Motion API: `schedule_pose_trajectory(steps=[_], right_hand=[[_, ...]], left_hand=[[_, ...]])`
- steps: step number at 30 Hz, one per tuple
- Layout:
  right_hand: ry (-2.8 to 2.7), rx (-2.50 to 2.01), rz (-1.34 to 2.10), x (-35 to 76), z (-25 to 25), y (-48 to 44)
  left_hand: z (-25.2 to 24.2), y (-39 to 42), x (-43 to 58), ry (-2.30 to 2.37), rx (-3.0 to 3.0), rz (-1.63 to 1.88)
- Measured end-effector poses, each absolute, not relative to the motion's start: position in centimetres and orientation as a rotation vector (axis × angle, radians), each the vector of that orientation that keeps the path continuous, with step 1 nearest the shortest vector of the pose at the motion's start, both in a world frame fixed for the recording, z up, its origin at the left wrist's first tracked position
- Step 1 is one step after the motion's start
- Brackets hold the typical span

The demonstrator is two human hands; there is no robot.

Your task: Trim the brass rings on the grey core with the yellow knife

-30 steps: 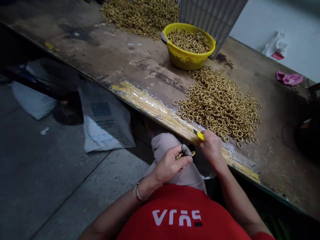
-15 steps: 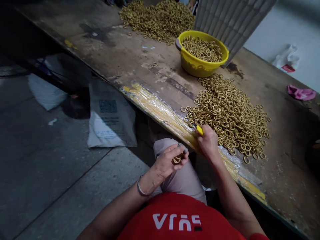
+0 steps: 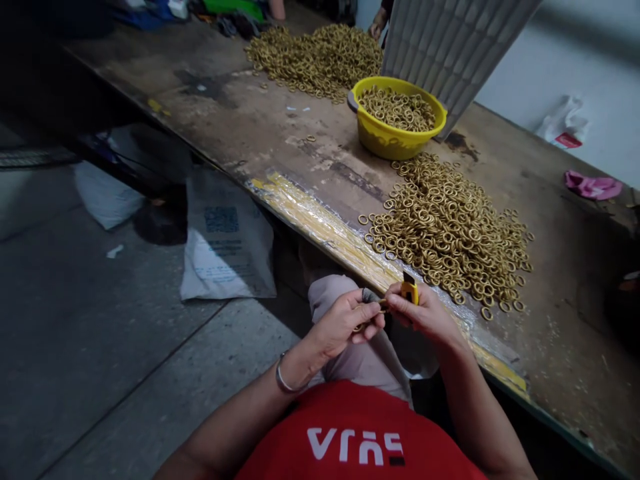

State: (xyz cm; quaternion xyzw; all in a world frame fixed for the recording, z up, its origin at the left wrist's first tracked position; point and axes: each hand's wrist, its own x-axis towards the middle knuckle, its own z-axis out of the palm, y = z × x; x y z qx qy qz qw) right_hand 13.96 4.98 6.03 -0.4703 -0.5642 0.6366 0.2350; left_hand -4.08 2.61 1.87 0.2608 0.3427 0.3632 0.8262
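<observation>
Close together over my lap, both hands are at the table's near edge. My left hand [image 3: 347, 321] is closed around several gold rings [image 3: 359, 327], partly hidden by the fingers; a grey wrap covers one fingertip. My right hand [image 3: 423, 310] grips a yellow utility knife [image 3: 409, 290] with its dark blade pointing up. Its fingertips meet those of my left hand at a gold ring [image 3: 383, 305]. Beyond the hands, a large pile of gold rings [image 3: 450, 227] lies on the wooden table [image 3: 330, 160].
A yellow basin [image 3: 397, 137] full of rings stands behind the near pile, against a grey ridged panel [image 3: 450, 53]. Another ring pile [image 3: 320, 63] lies farther back, near another person's hand [image 3: 375, 30]. A pink cloth [image 3: 593, 185] is at right; a white sack [image 3: 227, 247] stands below.
My right hand has moved back from the near pile's edge to meet my left hand, and the knife now points up. The view has shifted slightly, showing more of the table's far end.
</observation>
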Motion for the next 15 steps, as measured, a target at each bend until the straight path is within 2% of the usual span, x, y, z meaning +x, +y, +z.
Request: schedule_pose_trajectory(steps=[10, 15], right_hand=[[-1.660, -1.269, 1.277, 14.4, 5.5, 2.4], [-1.934, -1.326, 0.820, 14.8, 5.0, 0.9]], left_hand=[[2.8, 1.2, -3.2, 0.677, 0.525, 0.750], [2.4, 0.8, -3.1, 0.786, 0.693, 0.803]])
